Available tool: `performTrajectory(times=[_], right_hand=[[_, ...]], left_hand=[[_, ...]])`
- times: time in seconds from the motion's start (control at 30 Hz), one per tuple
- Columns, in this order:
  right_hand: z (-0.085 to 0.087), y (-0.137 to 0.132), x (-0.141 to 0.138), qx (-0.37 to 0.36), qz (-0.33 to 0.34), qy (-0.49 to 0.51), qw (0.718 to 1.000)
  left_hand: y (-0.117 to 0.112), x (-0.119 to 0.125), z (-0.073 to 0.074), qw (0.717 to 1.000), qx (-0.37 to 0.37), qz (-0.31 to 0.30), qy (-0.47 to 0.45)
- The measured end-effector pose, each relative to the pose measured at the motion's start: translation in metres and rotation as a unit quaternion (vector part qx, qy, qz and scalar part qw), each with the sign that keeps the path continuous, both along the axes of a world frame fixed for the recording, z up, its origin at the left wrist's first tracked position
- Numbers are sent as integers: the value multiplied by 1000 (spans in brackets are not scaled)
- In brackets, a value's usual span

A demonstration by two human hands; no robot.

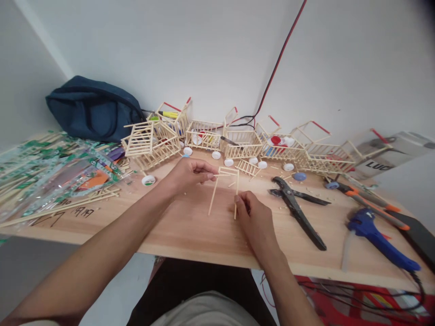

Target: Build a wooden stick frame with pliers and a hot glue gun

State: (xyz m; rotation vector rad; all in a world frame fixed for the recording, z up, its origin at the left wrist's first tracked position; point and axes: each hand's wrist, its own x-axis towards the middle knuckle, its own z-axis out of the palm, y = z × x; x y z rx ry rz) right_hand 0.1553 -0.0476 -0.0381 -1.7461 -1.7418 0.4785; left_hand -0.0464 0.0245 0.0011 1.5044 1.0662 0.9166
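Note:
In the middle of the table is a small U-shaped frame of thin wooden sticks (237, 184), with two long legs pointing towards me. My left hand (192, 175) pinches a thin stick by its end at the frame's upper left corner; I cannot tell whether that stick is joined to the frame. Lower down, my right hand (256, 217) grips the frame's right leg between thumb and fingers. Behind my hands lies a flat ladder-like stick panel (248, 167). Small carts built of sticks (242, 141), with red handles and bottle-cap wheels, stand along the wall.
Black cutters (295, 210) lie right of my hands, then a blue glue gun (377, 240) with its cable over the edge. Orange-handled pliers (374, 206) rest behind it. Plastic-wrapped sticks (64, 172) and a blue bag (97, 108) occupy the left. A loose cap (148, 180) sits nearby.

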Motion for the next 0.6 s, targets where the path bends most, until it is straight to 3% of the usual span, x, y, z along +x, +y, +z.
performTrajectory(times=[0.33,0.6], right_hand=[[1,0,-1,-7,0,4,1000],[3,-1,-1,-4,6,3,1000]], left_hand=[[0,10,-5,999,22,48,-14],[-2,17,-6,999,0,37,-22]])
